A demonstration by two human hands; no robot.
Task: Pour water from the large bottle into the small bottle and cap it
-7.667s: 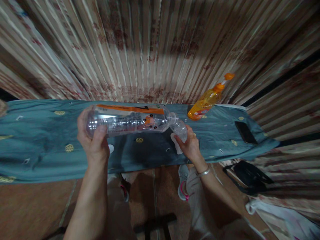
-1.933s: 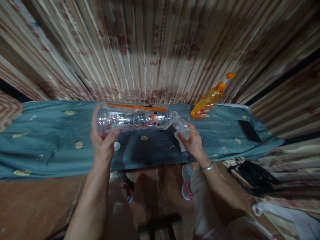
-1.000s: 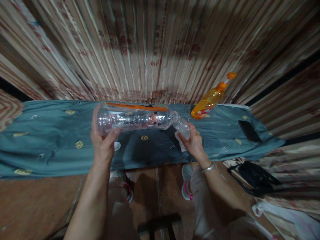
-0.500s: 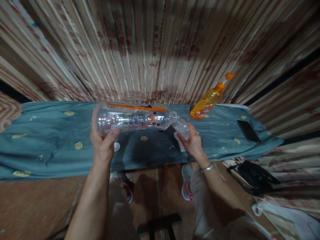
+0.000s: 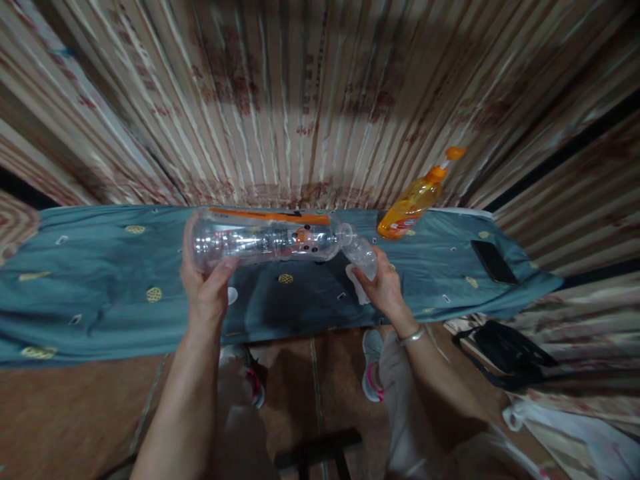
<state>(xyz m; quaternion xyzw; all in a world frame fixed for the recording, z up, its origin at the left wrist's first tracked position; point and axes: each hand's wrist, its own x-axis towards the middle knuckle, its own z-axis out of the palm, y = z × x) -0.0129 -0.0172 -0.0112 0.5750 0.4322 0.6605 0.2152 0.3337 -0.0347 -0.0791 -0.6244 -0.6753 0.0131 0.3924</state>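
Note:
A large clear plastic bottle (image 5: 265,239) with an orange label strip lies sideways in the air above the cloth. My left hand (image 5: 207,283) is wrapped round its base end, thumb on the near side. Its neck meets the mouth of a small clear plastic bottle (image 5: 361,253), which tilts down to the right. My right hand (image 5: 385,283) is closed round that small bottle. Just under the right hand is a whitish translucent piece (image 5: 357,285) whose kind I cannot make out. A white round cap-like disc (image 5: 232,295) lies beside my left thumb.
A pump bottle of orange liquid (image 5: 411,205) stands at the back right of the table with the teal patterned cloth (image 5: 115,267). A black phone (image 5: 494,261) lies at the right end. Behind hangs a striped curtain (image 5: 280,100); a black bag (image 5: 510,350) is at lower right.
The view has shifted very slightly. Both hands keep their hold, and the two bottles stay mouth to mouth in nearly the same pose.

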